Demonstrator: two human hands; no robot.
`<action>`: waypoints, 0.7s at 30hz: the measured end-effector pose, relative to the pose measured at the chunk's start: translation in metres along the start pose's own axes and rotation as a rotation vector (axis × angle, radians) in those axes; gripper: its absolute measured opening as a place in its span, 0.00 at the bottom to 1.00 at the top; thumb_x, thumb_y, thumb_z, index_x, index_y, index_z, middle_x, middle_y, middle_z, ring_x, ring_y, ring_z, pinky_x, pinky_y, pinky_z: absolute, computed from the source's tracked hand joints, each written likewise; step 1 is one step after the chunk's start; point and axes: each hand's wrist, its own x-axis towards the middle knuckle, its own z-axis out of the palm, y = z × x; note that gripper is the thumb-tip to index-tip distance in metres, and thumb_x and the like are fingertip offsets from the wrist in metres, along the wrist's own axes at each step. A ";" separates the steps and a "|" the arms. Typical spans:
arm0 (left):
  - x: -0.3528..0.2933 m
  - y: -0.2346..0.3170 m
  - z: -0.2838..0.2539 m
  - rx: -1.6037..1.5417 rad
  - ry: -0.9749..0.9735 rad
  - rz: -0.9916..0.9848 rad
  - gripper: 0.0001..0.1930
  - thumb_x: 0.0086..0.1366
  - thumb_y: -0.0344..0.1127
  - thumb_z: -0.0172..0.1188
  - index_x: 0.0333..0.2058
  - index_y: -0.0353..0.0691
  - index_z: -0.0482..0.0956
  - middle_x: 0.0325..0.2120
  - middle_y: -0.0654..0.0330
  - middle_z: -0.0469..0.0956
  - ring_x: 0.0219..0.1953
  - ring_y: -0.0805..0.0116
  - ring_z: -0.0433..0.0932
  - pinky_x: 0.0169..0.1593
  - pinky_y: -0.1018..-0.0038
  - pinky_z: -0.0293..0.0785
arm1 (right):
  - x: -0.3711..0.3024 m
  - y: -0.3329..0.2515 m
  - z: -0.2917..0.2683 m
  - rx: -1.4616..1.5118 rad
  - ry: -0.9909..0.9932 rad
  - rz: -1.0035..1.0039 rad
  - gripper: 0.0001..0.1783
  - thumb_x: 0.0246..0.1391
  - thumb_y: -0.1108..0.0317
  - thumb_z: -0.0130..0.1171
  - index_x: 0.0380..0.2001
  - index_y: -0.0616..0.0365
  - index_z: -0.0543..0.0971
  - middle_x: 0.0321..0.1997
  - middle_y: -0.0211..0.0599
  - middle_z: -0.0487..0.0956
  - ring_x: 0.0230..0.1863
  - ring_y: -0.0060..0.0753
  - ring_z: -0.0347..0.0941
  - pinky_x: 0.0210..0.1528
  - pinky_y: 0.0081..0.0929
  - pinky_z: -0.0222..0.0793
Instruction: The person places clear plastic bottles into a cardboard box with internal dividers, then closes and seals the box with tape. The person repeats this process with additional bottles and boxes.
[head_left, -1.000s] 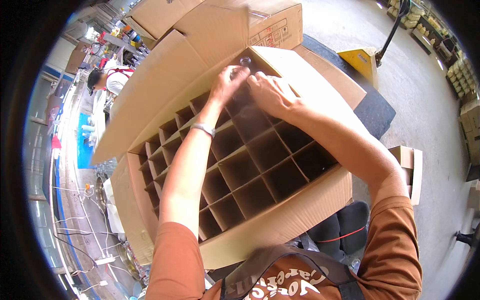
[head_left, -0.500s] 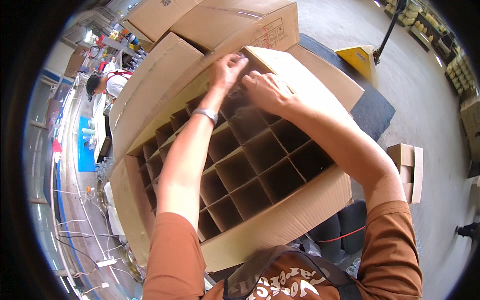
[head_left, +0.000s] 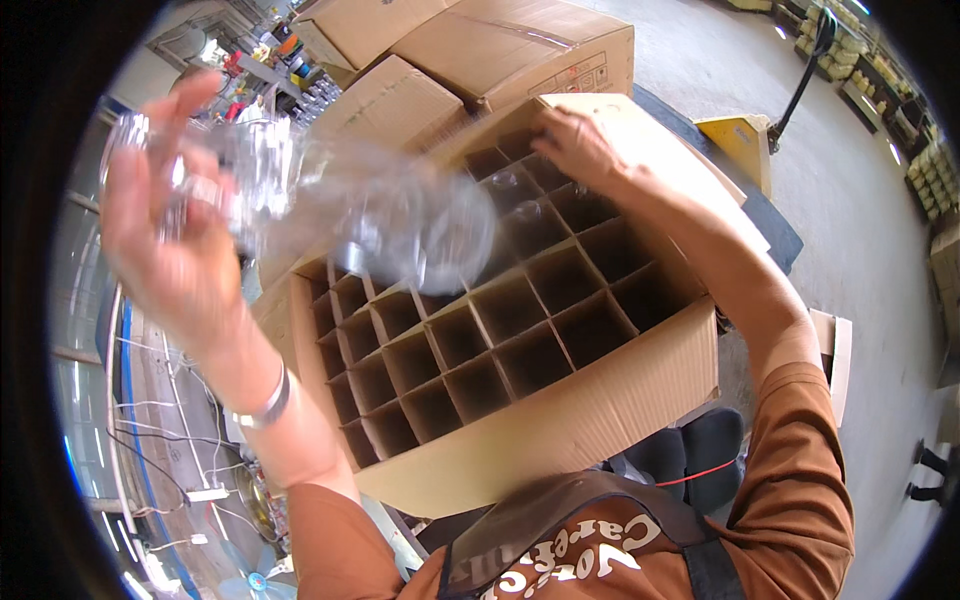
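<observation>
My left hand (head_left: 175, 215) is raised at the left, its fingers closed round clear glassware (head_left: 370, 215). That glassware is smeared by motion and stretches over the far left part of an open cardboard box (head_left: 490, 470); whether it is one piece or more I cannot tell. Inside the box, a cardboard divider grid (head_left: 500, 310) forms many square cells. Clear round pieces show in a few far cells, while the near cells look dark. At the far corner, my right hand (head_left: 590, 150) has its fingers bent down against the grid, their tips hidden.
Closed cartons (head_left: 520, 45) stand beyond the box. A yellow pallet jack (head_left: 740, 150) is at the far right, with a smaller carton (head_left: 835, 365) on the floor nearer me. Cables (head_left: 200, 440) and a blue fan (head_left: 257, 580) lie to the left.
My left hand has swung from the box's far corner out to the left, and clear glassware now shows in it. My right hand stays by the far corner. My view has shifted slightly.
</observation>
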 end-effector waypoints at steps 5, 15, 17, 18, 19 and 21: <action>-0.061 0.065 0.013 0.230 -0.224 -0.325 0.18 0.62 0.38 0.58 0.45 0.30 0.78 0.30 0.55 0.81 0.22 0.80 0.73 0.25 0.84 0.66 | 0.083 0.009 -0.069 -0.169 0.179 -0.237 0.19 0.60 0.55 0.60 0.48 0.56 0.79 0.30 0.40 0.82 0.28 0.36 0.79 0.27 0.30 0.77; -0.095 -0.116 0.059 0.556 -0.975 -0.767 0.17 0.57 0.38 0.60 0.39 0.30 0.82 0.20 0.55 0.78 0.18 0.68 0.76 0.25 0.68 0.74 | 0.046 -0.062 -0.134 0.314 -0.490 -0.082 0.19 0.62 0.49 0.53 0.38 0.53 0.81 0.22 0.25 0.75 0.17 0.10 0.64 0.15 0.12 0.58; -0.092 -0.140 0.073 0.604 -1.087 -0.820 0.17 0.56 0.39 0.59 0.37 0.30 0.82 0.19 0.53 0.78 0.18 0.63 0.77 0.25 0.64 0.75 | 0.014 -0.080 -0.116 0.239 -0.769 0.049 0.20 0.61 0.52 0.53 0.42 0.56 0.82 0.21 0.29 0.77 0.17 0.13 0.67 0.16 0.13 0.64; -0.088 -0.145 0.080 0.668 -1.102 -0.785 0.17 0.55 0.39 0.58 0.37 0.31 0.82 0.20 0.51 0.78 0.20 0.62 0.78 0.27 0.64 0.76 | -0.001 -0.077 -0.104 0.322 -0.906 0.126 0.20 0.61 0.54 0.53 0.42 0.59 0.82 0.21 0.33 0.78 0.17 0.16 0.69 0.18 0.16 0.68; -0.088 -0.147 0.083 0.733 -1.119 -0.757 0.17 0.55 0.39 0.58 0.36 0.31 0.83 0.20 0.50 0.79 0.21 0.60 0.80 0.29 0.64 0.77 | -0.014 -0.077 -0.092 0.283 -0.968 0.134 0.19 0.60 0.56 0.54 0.42 0.62 0.82 0.23 0.35 0.80 0.18 0.21 0.73 0.21 0.20 0.71; -0.087 -0.129 0.093 0.648 -1.112 -0.614 0.17 0.55 0.39 0.57 0.36 0.31 0.83 0.23 0.47 0.80 0.26 0.57 0.82 0.34 0.64 0.77 | -0.038 -0.067 -0.077 0.222 -1.055 0.148 0.17 0.57 0.60 0.54 0.40 0.63 0.82 0.23 0.38 0.81 0.21 0.28 0.77 0.24 0.26 0.75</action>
